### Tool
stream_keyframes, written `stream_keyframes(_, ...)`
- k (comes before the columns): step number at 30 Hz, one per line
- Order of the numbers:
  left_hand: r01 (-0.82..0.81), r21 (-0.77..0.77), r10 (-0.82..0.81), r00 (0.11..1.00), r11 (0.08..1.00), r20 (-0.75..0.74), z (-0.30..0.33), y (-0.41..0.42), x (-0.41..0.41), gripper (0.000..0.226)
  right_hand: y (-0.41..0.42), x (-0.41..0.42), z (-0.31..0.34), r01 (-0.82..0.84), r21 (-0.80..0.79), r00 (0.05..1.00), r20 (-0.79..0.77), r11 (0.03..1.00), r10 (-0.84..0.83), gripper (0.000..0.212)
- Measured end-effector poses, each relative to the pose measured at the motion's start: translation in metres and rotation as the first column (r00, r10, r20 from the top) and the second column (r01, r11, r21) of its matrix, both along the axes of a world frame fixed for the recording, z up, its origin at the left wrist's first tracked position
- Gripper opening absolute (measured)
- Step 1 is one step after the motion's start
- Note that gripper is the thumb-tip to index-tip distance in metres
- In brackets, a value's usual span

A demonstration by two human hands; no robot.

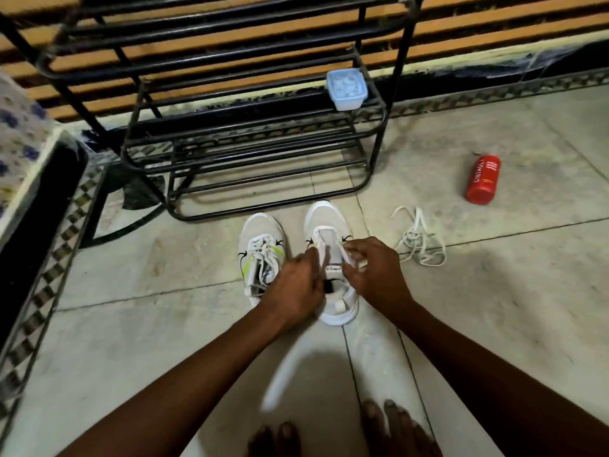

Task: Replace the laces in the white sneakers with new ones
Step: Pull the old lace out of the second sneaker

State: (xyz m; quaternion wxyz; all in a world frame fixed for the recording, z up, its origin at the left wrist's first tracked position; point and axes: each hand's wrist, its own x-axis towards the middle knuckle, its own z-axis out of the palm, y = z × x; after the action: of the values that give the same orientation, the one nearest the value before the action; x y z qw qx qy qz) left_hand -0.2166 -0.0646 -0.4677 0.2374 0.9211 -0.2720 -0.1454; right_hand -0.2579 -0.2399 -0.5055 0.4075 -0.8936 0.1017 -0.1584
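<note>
Dim indoor light, warm cast. Floor [494,291] brightest mid-frame, falls off to near black at the left edge and bottom corners. Soft shadow on the tiles between the forearms. Wide-angle bend: rack [230,133] bars and wall slats curve. Motion blur on a white lace [283,374] low centre; edges soft. No glare.

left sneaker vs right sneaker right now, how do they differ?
The left sneaker is laced up its whole front; the right sneaker has a lace only across its lowest eyelets, tongue bare. No hand holds the left sneaker; the left hand and right hand each pinch a lace end over the right sneaker. Both are white and stand upright, toes toward the black rack.
</note>
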Motion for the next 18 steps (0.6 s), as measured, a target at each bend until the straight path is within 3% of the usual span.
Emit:
stream_keyframes(3, 0.003, -0.018, -0.003, 0.999, 1.0, -0.036, -0.003, -0.007, -0.001, 0.021, -0.003, 0.002, -0.001, 0.055, -0.021, 0.998, 0.006, 0.998, -0.055, 0.034)
stream_keyframes(11, 0.037, -0.036, -0.039, 0.998, 0.999, -0.057, 0.0, -0.023, 0.005, 0.017, -0.023, 0.002, 0.002, 0.083, -0.054, 0.997, 0.002, 0.995, -0.083, 0.028)
stream_keyframes(18, 0.018, -0.156, 0.014, 0.979, 0.988, 0.202, 0.003, 0.017, -0.001, 0.03, -0.007, 0.003, 0.025, 0.01, -0.092, 0.995, 0.104, 0.996, -0.001, 0.028)
